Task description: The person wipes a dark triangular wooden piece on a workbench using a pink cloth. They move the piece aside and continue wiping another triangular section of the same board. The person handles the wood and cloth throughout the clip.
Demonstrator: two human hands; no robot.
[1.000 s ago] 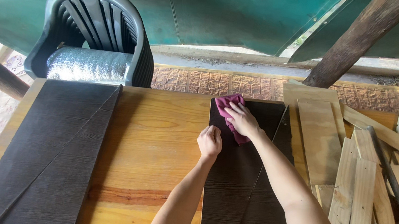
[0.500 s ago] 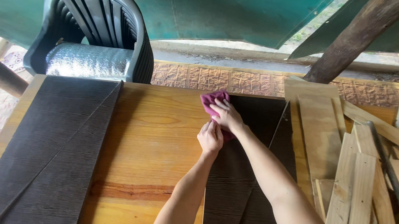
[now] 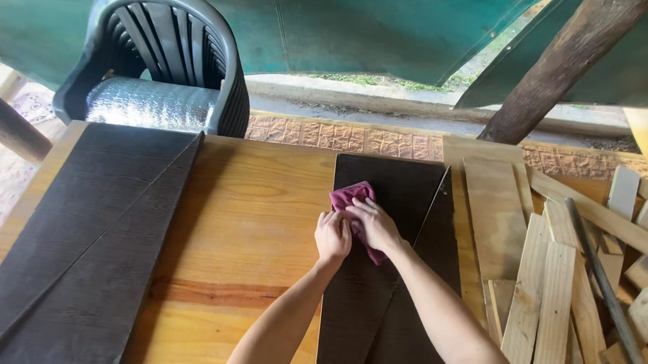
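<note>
Pressing a magenta cloth [image 3: 355,199] onto a dark-stained board [image 3: 371,298], the right hand [image 3: 375,225] lies flat over the rag with fingers spread and bearing down, closed on nothing else; the cloth sits near the far end of that board, at its left edge. The left hand [image 3: 332,238] rests just beside it, fingers curled down against the board's left edge where it meets the bare wooden table [image 3: 245,230]; whether it grips the edge or only steadies it cannot be told. A second dark board [image 3: 89,233], cut with a long diagonal seam, lies well apart on the table's left side. Beyond the table stands a black plastic chair [image 3: 165,50] carrying a silver foil roll [image 3: 151,103]. To the right lies a loose heap of pale timber offcuts [image 3: 573,276], with a dark metal rod [image 3: 618,316] across them. Risks noted: the worked board also shows a diagonal seam, and uneven pressure could, in my judgement, shift one piece against the other; the wet-looking finish may streak if the cloth drags unevenly; the offcuts close to the right elbow could be knocked; the curled left fingers may pick up stain or a splinter.
</note>
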